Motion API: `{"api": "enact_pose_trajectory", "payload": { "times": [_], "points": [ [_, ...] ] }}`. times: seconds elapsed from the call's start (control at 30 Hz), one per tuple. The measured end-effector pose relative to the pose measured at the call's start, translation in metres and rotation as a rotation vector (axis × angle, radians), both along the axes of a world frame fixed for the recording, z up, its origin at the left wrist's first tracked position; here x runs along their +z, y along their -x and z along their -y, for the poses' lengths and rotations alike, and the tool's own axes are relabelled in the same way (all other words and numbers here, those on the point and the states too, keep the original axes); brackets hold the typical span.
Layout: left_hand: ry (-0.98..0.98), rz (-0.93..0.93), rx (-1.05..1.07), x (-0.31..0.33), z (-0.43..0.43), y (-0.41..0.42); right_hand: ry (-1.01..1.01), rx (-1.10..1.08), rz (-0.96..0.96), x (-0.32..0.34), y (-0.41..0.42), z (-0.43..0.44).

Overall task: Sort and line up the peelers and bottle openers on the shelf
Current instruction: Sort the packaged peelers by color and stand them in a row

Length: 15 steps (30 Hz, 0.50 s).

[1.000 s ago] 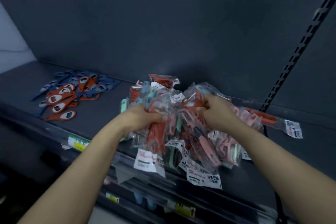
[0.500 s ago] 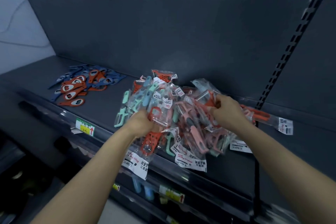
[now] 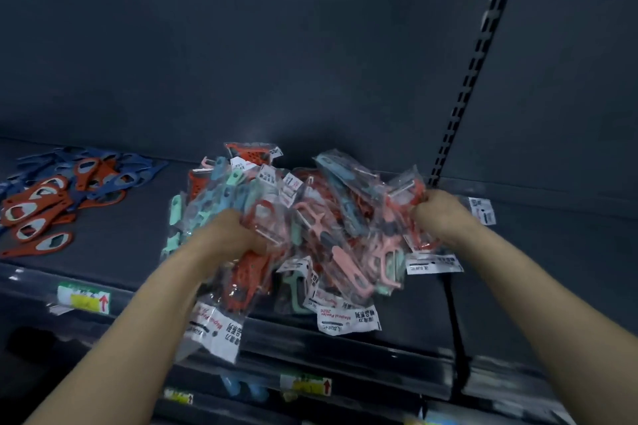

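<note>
A heap of bagged peelers [image 3: 321, 221] in pink, orange, mint and teal lies mid-shelf, white labels hanging over the front edge. My left hand [image 3: 231, 238] is closed on bags at the heap's left side. My right hand [image 3: 438, 217] grips bags at its right side. Loose orange and blue bottle openers [image 3: 65, 197] lie scattered on the shelf at the far left, apart from the heap. The dark shelf [image 3: 131, 245] carries both groups.
A slotted upright rail [image 3: 473, 79] rises behind the heap at the right. The dark back panel [image 3: 241, 62] closes the rear. Price tags [image 3: 84, 298] sit on the front lip, and a lower shelf edge [image 3: 303, 385] shows beneath.
My hands have spread wider apart on the heap, the right one going further right. The view has tilted up and closed in on the shelf.
</note>
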<state>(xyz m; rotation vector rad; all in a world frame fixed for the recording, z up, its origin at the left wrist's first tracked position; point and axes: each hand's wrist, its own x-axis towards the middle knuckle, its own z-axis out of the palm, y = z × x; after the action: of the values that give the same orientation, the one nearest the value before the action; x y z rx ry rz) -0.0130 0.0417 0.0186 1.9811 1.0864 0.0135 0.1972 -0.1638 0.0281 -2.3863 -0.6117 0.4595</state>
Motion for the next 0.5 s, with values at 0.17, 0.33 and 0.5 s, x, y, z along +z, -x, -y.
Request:
{"api": "enact_pose_trajectory", "payload": {
  "times": [0.17, 0.33, 0.5],
  "points": [
    [0.105, 0.268, -0.066, 0.021, -0.018, -0.015, -0.035, -0.053, 0.001, -0.008, 0.0, 0.006],
    [0.12, 0.332, -0.24, 0.026, -0.017, -0.053, -0.011, -0.064, 0.006, -0.016, 0.001, 0.008],
    [0.063, 0.269, -0.163, 0.008, -0.05, -0.069, 0.074, -0.069, 0.163, -0.011, 0.01, 0.002]
  ]
}}
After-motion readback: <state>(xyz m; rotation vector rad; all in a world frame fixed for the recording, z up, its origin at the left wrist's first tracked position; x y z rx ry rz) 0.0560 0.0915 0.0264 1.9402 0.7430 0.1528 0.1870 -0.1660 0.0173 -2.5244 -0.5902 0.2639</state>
